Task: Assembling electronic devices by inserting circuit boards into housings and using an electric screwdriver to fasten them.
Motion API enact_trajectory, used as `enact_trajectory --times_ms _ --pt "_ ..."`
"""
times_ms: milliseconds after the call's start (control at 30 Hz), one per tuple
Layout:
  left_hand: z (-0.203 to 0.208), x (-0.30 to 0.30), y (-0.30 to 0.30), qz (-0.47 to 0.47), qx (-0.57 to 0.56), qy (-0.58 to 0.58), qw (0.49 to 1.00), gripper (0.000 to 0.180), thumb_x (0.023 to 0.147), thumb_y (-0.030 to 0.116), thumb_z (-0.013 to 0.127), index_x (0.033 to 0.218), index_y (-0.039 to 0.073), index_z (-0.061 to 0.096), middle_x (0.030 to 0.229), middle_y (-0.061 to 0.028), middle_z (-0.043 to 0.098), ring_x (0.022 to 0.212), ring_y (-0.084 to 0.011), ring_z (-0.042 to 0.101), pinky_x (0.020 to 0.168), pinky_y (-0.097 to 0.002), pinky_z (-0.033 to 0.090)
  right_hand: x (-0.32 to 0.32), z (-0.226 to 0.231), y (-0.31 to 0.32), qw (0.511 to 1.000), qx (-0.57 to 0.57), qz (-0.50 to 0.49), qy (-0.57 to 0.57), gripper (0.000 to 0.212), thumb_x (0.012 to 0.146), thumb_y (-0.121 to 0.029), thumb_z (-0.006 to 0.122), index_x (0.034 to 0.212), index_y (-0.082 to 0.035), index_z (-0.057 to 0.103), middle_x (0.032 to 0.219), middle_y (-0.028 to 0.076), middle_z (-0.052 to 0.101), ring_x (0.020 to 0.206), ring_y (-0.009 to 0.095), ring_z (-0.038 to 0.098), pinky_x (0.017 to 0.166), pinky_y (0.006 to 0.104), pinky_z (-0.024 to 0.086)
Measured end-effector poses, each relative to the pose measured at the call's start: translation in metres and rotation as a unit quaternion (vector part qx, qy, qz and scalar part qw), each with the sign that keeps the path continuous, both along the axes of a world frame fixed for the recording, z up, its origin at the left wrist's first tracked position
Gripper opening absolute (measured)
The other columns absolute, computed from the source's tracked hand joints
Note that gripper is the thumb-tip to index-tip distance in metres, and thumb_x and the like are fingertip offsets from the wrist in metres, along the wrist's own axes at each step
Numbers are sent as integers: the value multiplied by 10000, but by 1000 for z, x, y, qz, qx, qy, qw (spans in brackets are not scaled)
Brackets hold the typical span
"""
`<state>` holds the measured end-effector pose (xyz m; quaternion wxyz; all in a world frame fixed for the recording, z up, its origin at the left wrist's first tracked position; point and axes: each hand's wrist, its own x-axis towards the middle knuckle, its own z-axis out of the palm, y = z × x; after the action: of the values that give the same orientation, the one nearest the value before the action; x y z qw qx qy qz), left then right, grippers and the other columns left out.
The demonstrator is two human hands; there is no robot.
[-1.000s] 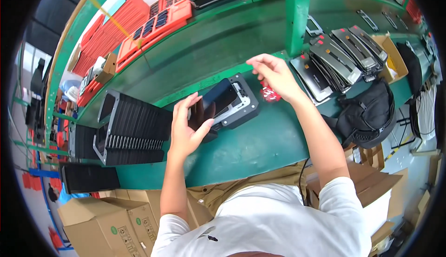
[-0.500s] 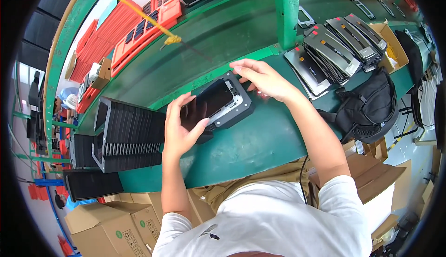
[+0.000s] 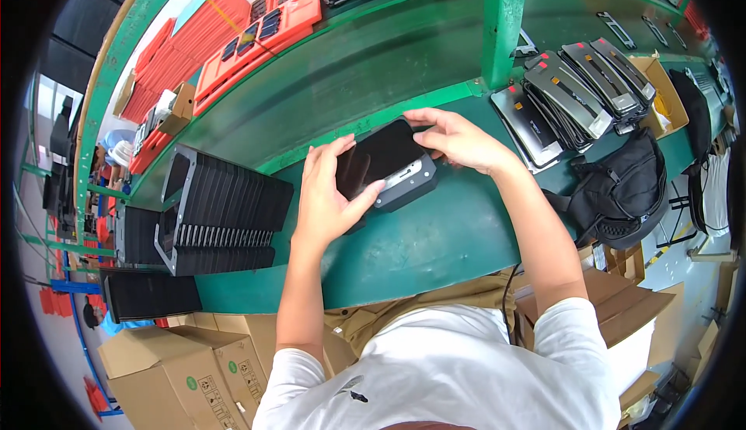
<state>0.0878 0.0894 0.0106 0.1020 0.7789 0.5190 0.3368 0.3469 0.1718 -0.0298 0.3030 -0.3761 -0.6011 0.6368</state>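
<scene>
A dark, glossy phone-sized screen panel (image 3: 382, 153) lies tilted over a black block-shaped fixture (image 3: 410, 189) with small round screws along its side. My left hand (image 3: 322, 197) grips the panel's left end, thumb on the near edge and fingers along the far edge. At the right end, my right hand (image 3: 465, 144) pinches the far corner between thumb and fingers. A pale strip of the fixture shows beside the panel's near edge; the rest of the fixture's top is hidden under it.
Left of my hands stands a row of black slotted racks (image 3: 225, 208). Several stacked grey metal plates (image 3: 571, 92) and a black bag (image 3: 618, 177) lie on the green bench (image 3: 443, 259) at right. A green post (image 3: 503, 26) rises behind; cardboard boxes (image 3: 183, 379) sit below.
The panel has shifted right and now covers more of the fixture's top. My right hand has closed on its far corner, and my left hand has moved right with it.
</scene>
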Motion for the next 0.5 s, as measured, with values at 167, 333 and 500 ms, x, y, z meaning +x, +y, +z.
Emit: enact_trajectory --times_ms 167,333,500 --pt "-3 -4 -8 -8 32 20 999 786 682 271 923 1351 57 570 1259 -142 658 1209 -360 585 1171 -607 323 0 -15 2 996 79 23 15 708 960 -199 727 1545 28 398 1493 176 519 1087 181 619 830 301 552" --pt "-6 -11 -11 3 36 34 999 792 666 275 933 1342 80 568 1253 -137 658 1211 -347 589 1196 -650 264 -1 4 -7 994 97 20 -40 737 939 -178 749 1543 44 388 1496 186 506 1165 226 606 925 347 553" --pt "-13 -16 -11 -10 38 -8 999 778 647 268 944 1308 96 572 1232 -119 670 1195 -328 611 1216 -672 212 -3 7 -10 994 96 25 -46 739 932 -159 738 1549 36 379 1485 188 507 1182 237 593 923 353 558"
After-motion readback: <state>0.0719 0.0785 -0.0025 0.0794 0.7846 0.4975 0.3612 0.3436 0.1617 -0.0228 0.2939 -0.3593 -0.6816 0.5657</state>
